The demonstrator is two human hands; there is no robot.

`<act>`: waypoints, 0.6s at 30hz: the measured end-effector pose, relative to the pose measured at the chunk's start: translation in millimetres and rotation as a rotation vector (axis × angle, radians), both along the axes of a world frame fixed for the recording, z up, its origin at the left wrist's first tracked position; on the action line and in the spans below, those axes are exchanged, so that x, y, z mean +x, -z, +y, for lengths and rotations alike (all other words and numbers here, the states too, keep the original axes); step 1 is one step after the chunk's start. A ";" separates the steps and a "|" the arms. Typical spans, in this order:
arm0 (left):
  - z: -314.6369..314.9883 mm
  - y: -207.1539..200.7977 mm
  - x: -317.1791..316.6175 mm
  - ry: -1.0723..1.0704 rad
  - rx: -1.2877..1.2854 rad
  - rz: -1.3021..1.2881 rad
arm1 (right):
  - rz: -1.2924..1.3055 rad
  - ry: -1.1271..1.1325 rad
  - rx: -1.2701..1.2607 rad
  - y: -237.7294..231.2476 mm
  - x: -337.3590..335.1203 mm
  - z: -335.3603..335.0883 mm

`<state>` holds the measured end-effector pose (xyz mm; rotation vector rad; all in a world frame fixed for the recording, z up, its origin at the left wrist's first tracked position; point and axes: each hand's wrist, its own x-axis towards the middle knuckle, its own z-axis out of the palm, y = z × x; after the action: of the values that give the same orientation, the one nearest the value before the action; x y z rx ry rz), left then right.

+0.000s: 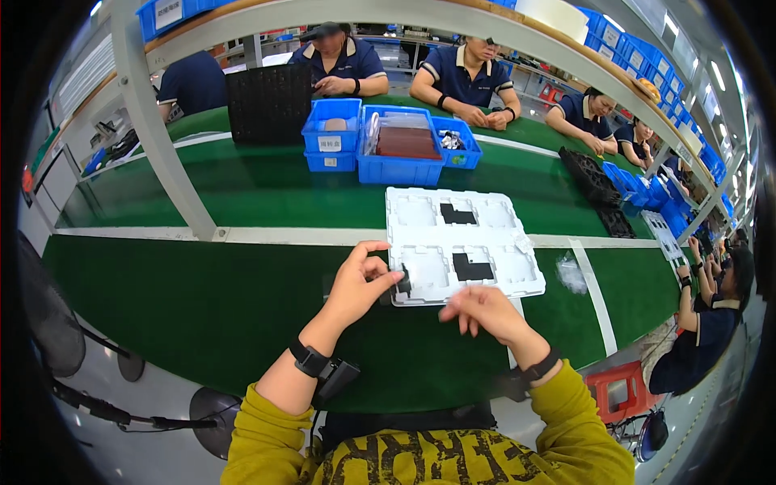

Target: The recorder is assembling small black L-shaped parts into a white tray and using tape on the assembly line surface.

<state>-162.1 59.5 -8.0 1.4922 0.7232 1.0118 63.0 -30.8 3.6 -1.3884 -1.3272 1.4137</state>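
A white moulded tray (pixel 509 234) lies on the green worktop in front of me, its compartments in two rows. Black L-shaped pieces sit in the middle compartment of each row: one far piece (pixel 459 214) and one near piece (pixel 473 267). At the tray's near left corner, my left hand (pixel 360 283) pinches a small thin black piece (pixel 405 280) between thumb and finger. My right hand (pixel 487 314) hovers by the tray's near edge, fingers curled together and slightly blurred. Whether anything is between them is hidden.
Blue bins (pixel 400 172) with brown sheets and small parts stand beyond the tray, near an upright black tray (pixel 268 101). A white post (pixel 158 121) rises at the left. Clear plastic bags (pixel 571 273) lie at the right. Several co-workers sit across the bench.
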 end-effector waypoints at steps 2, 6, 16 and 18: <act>-7.7 -1.9 4.6 0.057 0.006 0.003 | 0.128 0.166 0.124 -6.9 -16.7 11.5; -12.5 3.7 9.4 0.030 0.045 0.062 | 0.459 0.134 0.116 7.6 -36.4 22.1; -12.0 10.8 14.6 0.222 -0.103 -0.068 | 0.275 0.233 0.192 17.8 -34.4 14.1; -14.3 14.0 15.9 0.231 -0.058 -0.036 | 0.173 0.230 0.254 21.3 -37.2 13.8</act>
<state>-146.2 45.3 -22.0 1.4656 0.5363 0.8335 25.8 -17.0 -17.7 -1.1801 -1.1498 1.1410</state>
